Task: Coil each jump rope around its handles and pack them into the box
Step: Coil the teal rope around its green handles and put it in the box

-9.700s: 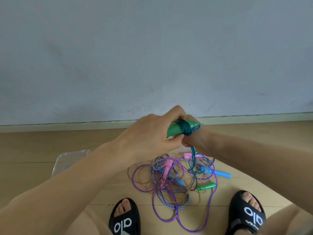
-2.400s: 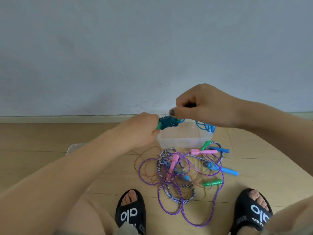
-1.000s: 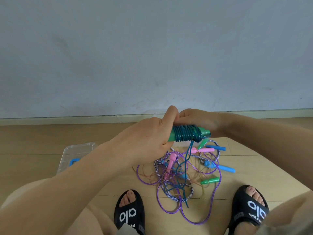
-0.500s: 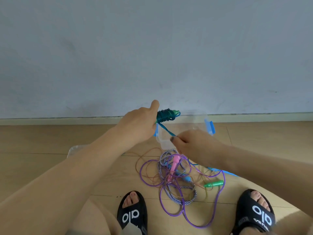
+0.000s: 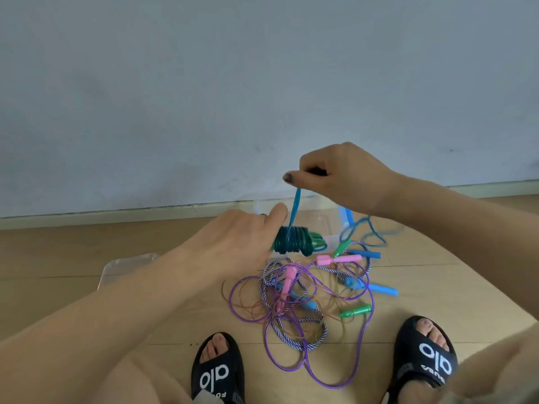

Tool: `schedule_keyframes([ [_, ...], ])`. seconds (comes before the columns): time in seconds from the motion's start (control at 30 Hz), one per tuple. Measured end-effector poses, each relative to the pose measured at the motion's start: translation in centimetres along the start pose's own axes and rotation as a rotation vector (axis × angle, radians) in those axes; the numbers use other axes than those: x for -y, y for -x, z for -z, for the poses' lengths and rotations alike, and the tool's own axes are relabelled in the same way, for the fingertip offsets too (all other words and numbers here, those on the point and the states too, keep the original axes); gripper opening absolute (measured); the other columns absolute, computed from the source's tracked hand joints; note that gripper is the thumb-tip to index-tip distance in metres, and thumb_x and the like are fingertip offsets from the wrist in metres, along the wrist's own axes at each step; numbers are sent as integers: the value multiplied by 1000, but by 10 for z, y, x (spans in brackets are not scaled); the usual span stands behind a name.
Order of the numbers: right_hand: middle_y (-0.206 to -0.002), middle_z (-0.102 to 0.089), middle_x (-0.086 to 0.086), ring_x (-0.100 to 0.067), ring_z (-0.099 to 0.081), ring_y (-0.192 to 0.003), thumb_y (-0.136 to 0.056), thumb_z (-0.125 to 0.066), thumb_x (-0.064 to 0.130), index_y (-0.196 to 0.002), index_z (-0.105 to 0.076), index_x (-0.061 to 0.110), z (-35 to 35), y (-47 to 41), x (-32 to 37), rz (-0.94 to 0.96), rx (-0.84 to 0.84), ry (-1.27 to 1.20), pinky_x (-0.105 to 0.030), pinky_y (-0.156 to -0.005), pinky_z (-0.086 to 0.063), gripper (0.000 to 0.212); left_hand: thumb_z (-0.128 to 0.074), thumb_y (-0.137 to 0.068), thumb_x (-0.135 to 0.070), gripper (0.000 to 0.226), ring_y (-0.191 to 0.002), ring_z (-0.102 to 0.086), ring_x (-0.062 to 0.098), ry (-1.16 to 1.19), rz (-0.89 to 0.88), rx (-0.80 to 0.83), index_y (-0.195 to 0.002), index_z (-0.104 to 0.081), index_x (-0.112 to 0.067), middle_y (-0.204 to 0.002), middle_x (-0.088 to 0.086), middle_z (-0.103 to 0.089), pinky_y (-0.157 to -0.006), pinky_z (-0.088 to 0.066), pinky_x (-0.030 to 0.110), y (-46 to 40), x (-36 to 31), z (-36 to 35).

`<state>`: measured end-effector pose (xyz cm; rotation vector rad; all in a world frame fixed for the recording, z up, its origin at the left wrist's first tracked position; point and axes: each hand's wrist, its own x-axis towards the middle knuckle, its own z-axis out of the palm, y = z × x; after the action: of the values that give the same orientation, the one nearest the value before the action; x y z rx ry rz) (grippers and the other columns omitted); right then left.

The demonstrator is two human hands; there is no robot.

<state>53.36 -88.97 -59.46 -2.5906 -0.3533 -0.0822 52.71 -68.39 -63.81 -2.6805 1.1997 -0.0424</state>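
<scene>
The right hand (image 5: 341, 176), low beside the pile half a second ago, is now raised, pinching the translucent blue plastic rope (image 5: 294, 211) taut above the coil. The left hand (image 5: 242, 240) still grips the green plastic handles (image 5: 316, 240), wound in dark turns, just before the clear plastic box (image 5: 326, 221). Tangled purple, striped and pink-handled ropes (image 5: 294, 298) lie on the wooden floor (image 5: 58, 249) below a grey wall (image 5: 204, 83).
</scene>
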Motion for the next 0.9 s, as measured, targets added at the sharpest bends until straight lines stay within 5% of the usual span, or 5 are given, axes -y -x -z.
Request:
schedule_keyframes([
  [0.27,-59,-25,1,-10,-23,-54,-98,-53,41,-63,-34,13,-27,3,1,-53,227,-315,-26,-51,-21,49,-65,-86,-28,45,-48,-50,26,330,-7,-195,-100,-22,-26,-61,-2,-55,-43,-32,32,16,-4,19],
  [0.43,-48,-42,15,-2,-37,-46,-93,-49,-3,-60,-36,19,-55,21,5,-267,405,-470,-14,-51,-31,43,-61,-87,-25,45,-57,-55,26,459,59,-230,-110,-23,-31,-77,-1,-63,-52,-46,39,22,-4,19],
  [0.53,-56,-48,13,-14,-38,-58,-97,-45,24,-58,-42,25,-73,30,11,-326,316,-520,-30,-58,-35,39,-56,-89,-21,33,-58,-51,23,471,127,-251,-108,-30,-29,-69,-3,-53,-53,-42,37,19,4,17],
  [0.63,-43,-41,8,-10,-31,-40,-104,-32,38,-58,-41,15,-72,40,21,-381,290,-451,-20,-43,-27,52,-53,-90,-20,24,-58,-50,24,445,249,-182,-102,-32,-25,-64,-2,-48,-53,-41,37,12,21,10],
  [0.9,-53,-44,-1,-22,-45,-56,-100,-31,50,-62,-38,13,-37,37,46,40,132,216,-33,-50,-31,54,-49,-91,-20,29,-58,-47,30,-8,167,-37,-117,-36,-17,-64,-1,-40,-49,-32,33,2,21,-13],
])
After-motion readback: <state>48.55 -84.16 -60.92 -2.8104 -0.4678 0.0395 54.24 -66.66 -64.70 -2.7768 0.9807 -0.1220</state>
